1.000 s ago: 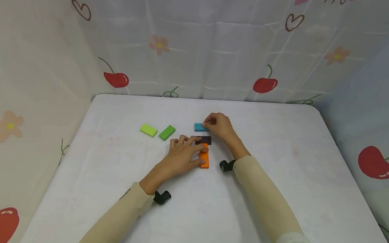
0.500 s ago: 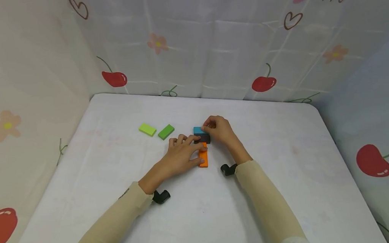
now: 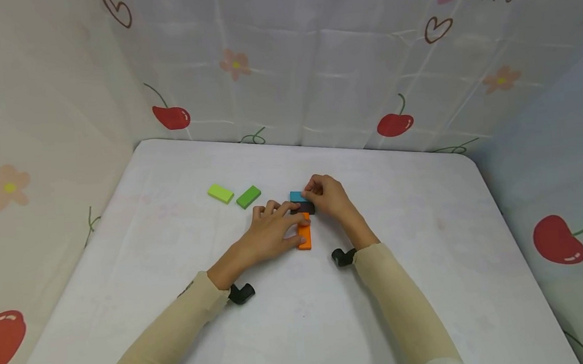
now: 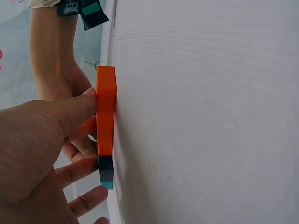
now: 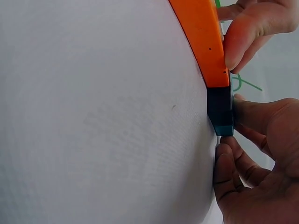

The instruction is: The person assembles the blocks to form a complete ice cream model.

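Note:
An orange block (image 3: 304, 232) lies lengthwise on the white table. Against its far end sits a black block (image 3: 306, 208), and behind that is a blue block (image 3: 296, 196), laid crosswise and touching the black one. My left hand (image 3: 271, 235) rests its spread fingertips on the row: thumb and index finger on the orange block, another finger on the black one. My right hand (image 3: 331, 196) pinches the right end of the blue block between thumb and curled fingers, covering that end. In the right wrist view, the orange block (image 5: 205, 46) meets the black block (image 5: 219, 105) end-on.
To the left of the row lie a light green block (image 3: 220, 194) and a darker green block (image 3: 248, 197), apart from each other. A printed curtain (image 3: 314, 77) stands behind the table (image 3: 431, 262). Black wrist cameras (image 3: 241, 294) hang below both wrists.
My right hand has drawn the blue block toward me, closing the gap to the black block. The left hand has stayed on the orange and black blocks.

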A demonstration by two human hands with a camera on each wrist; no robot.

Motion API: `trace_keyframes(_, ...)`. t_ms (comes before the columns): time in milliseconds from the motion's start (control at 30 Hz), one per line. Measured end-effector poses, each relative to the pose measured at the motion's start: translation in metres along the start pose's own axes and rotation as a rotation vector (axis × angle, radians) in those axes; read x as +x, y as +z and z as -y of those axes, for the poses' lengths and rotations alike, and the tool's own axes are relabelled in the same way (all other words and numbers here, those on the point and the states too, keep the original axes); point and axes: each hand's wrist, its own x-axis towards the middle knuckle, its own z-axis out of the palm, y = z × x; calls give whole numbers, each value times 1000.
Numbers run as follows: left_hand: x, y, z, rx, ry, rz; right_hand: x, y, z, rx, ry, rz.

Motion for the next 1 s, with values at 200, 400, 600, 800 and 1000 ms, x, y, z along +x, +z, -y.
trace_keyframes(200, 0, 1, 0, 2, -1, 6, -4, 1, -2, -60, -38, -4)
trace_keyframes(400, 0, 1, -2, 2, 12, 13, -19, -5, -4, -90, -76, 14)
trace_keyframes(600, 0, 0, 2, 32, 35, 26, -36, -11, -10, -184, -277, 56)
trace_keyframes(800, -1, -3, 7, 53, 34, 52, -43, -12, -6, -240, -296, 64)
trace_keyframes(1000, -4, -6, 11, 69, 49, 72, -44, -10, -1, -280, -262, 52)
